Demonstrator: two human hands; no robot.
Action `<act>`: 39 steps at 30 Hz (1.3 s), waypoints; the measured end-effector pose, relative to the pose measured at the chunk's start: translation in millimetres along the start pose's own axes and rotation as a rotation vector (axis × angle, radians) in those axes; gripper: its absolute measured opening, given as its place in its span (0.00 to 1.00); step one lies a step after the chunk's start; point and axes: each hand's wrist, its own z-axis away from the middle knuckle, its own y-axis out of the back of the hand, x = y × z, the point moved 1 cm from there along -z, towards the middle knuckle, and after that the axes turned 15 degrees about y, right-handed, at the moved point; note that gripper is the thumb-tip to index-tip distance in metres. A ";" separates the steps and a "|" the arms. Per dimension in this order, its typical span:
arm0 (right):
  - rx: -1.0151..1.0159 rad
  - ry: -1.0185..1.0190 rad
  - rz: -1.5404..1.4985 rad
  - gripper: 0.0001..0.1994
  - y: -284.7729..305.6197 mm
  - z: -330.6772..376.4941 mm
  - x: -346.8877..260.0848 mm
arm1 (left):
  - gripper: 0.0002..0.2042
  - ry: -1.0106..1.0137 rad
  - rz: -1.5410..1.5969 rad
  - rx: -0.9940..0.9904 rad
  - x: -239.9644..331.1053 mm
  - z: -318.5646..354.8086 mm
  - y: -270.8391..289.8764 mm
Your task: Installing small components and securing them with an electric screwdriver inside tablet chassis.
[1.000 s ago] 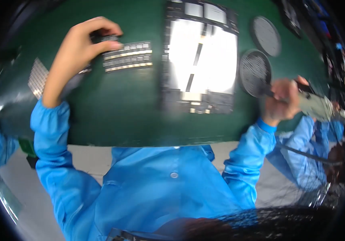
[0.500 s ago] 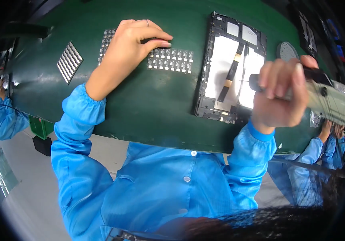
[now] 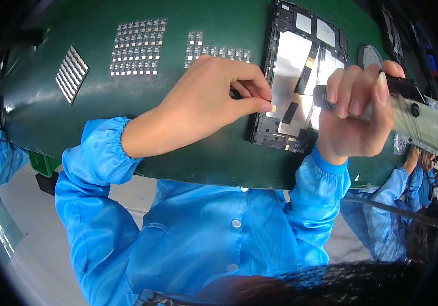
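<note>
My left hand (image 3: 214, 97) reaches over the left edge of an opened tablet-like device (image 3: 285, 56), thumb and forefinger pinched together. A small pale piece (image 3: 273, 108) shows at the fingertips; its exact kind is too small to make out. Wrapped in the fingers of my right hand (image 3: 357, 109) is a grey cylindrical tool (image 3: 321, 97), its blunt end pointing left over the device's right side. Inside the device are silvery panels and a dark flat ribbon cable (image 3: 300, 84) with tan patches. Partly behind my left hand lies a sheet of small dark parts (image 3: 224, 52).
Farther left on the green table (image 3: 96, 120) are another sheet of small dark parts (image 3: 137, 48) and a tilted tray of pale strips (image 3: 72, 75). An oval grey object (image 3: 371, 56) lies beyond my right hand. Other people in blue sleeves (image 3: 386, 204) sit at both sides.
My left hand has moved right, from the small-parts sheets to the device's left edge, with a pale piece now at its fingertips. My right hand stays nearly in place with the tool.
</note>
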 end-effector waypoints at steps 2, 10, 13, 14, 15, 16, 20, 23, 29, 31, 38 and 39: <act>-0.020 0.001 0.007 0.19 -1.2 -1.9 -3.6 | 0.07 -0.010 -0.019 0.014 4.3 1.1 -0.3; -0.200 -0.007 0.016 0.18 -2.4 0.3 -2.3 | 0.07 -0.130 -0.160 0.102 -0.7 0.1 -1.6; -0.184 -0.026 -0.024 0.18 -7.0 2.6 -1.0 | 0.10 0.003 -0.072 -0.001 0.9 -0.3 0.9; -0.187 -0.030 -0.026 0.18 -9.5 3.8 -0.4 | 0.11 0.054 -0.012 -0.038 -0.1 -0.8 0.5; -0.180 -0.031 -0.010 0.18 -12.2 6.5 1.7 | 0.13 0.104 0.047 -0.075 -3.3 -2.0 0.5; -0.173 -0.033 0.005 0.17 -15.1 9.2 3.7 | 0.13 0.104 0.051 -0.072 -7.1 -3.6 0.5; -0.128 -0.080 0.140 0.16 -27.3 21.5 12.4 | 0.14 0.119 0.179 -0.144 -19.9 -7.4 0.6; -0.161 -0.119 0.192 0.16 -31.9 20.2 11.0 | 0.14 0.137 0.209 -0.146 -11.8 -5.7 2.1; -0.165 -0.155 0.136 0.15 -29.5 21.2 15.7 | 0.15 0.085 0.183 -0.101 -16.0 -8.6 -1.4; -0.181 -0.157 0.124 0.15 -29.1 21.6 18.8 | 0.15 0.070 0.166 -0.085 -17.6 -9.2 -1.0; -0.200 -0.158 0.131 0.15 -30.2 24.5 21.2 | 0.14 0.064 0.158 -0.086 -22.3 -11.0 -3.6; -0.196 -0.157 0.148 0.15 -31.0 25.2 21.5 | 0.14 0.060 0.154 -0.081 -22.5 -10.6 -3.5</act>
